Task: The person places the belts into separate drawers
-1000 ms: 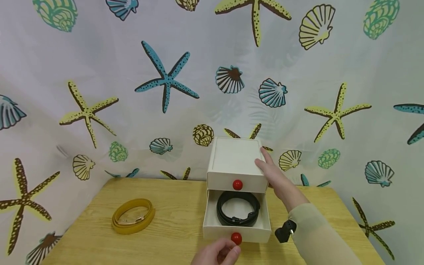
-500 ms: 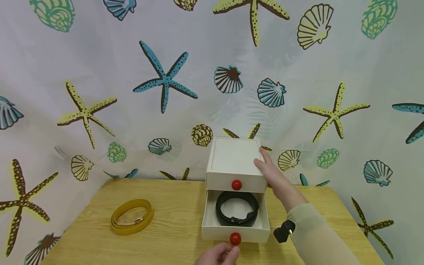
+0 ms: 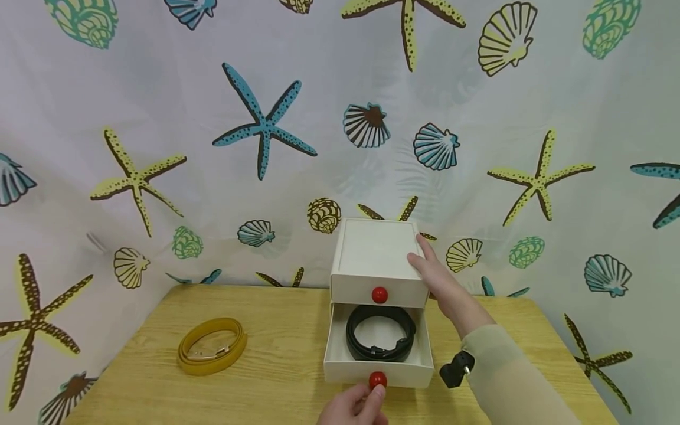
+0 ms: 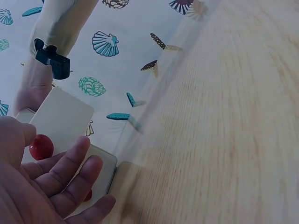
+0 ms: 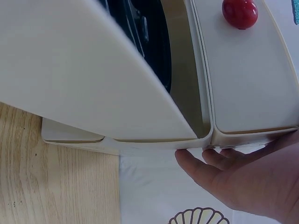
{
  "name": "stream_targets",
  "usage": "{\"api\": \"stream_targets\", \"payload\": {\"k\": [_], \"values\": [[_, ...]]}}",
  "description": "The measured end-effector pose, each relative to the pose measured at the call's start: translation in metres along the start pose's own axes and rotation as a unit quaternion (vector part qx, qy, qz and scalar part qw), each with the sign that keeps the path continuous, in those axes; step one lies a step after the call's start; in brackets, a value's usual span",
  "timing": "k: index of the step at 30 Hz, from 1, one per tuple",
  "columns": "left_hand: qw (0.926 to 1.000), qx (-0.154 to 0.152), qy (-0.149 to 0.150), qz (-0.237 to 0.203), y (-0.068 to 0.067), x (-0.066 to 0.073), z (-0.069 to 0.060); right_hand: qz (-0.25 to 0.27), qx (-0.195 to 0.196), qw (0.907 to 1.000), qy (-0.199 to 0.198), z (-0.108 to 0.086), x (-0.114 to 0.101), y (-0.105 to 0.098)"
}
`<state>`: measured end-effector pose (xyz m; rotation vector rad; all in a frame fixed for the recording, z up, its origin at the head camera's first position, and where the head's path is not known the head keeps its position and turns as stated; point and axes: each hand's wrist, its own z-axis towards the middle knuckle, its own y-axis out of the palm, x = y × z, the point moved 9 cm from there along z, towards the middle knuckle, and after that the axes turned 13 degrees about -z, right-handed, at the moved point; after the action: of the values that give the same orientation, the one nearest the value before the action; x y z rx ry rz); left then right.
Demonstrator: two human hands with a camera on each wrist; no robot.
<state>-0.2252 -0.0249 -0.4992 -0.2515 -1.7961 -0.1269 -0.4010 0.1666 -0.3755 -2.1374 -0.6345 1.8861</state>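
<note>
White lower drawer (image 3: 349, 372), glossy red knob (image 3: 378, 378) pinched in left hand (image 3: 355, 407); right hand (image 3: 438, 278), straight-fingered, against box (image 3: 378, 248).

The projecting white lower drawer (image 3: 347, 372) can be entered from above at its front; the white upper box (image 3: 378, 248) covers its back, and a coiled black belt (image 3: 379, 354) takes up the middle. The left hand (image 3: 355, 407), pinching the glossy red ball knob (image 3: 378, 379), blocks the front centre. The right hand (image 3: 437, 277) and beige sleeve (image 3: 507, 378) obstruct the right. Leftward, pale wooden tabletop (image 3: 284, 348) gives open passage to a coiled yellow belt (image 3: 208, 366).
</note>
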Motion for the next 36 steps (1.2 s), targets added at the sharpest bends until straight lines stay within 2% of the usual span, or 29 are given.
{"api": "stream_targets", "payload": {"k": [7,14,22,29,36], "values": [[0.999,0.013,-0.002,-0.042,0.003,-0.005,0.001,0.0,-0.001,1.0,0.002,0.0,0.0,0.0],[0.9966,0.029,-0.026,-0.072,0.006,-0.009,0.002,-0.003,0.001,1.0,0.001,-0.001,0.0,0.0],[0.9955,0.042,-0.006,-0.084,0.007,-0.004,0.002,0.0,-0.001,1.0,0.0,-0.001,-0.001,0.0],[0.9943,0.054,-0.001,-0.092,0.007,-0.003,0.002,-0.002,-0.003,1.0,0.002,-0.001,0.0,0.003],[0.9929,0.053,0.031,-0.102,0.006,0.006,0.004,-0.007,-0.002,1.0,0.0,-0.002,0.0,0.002]]}}
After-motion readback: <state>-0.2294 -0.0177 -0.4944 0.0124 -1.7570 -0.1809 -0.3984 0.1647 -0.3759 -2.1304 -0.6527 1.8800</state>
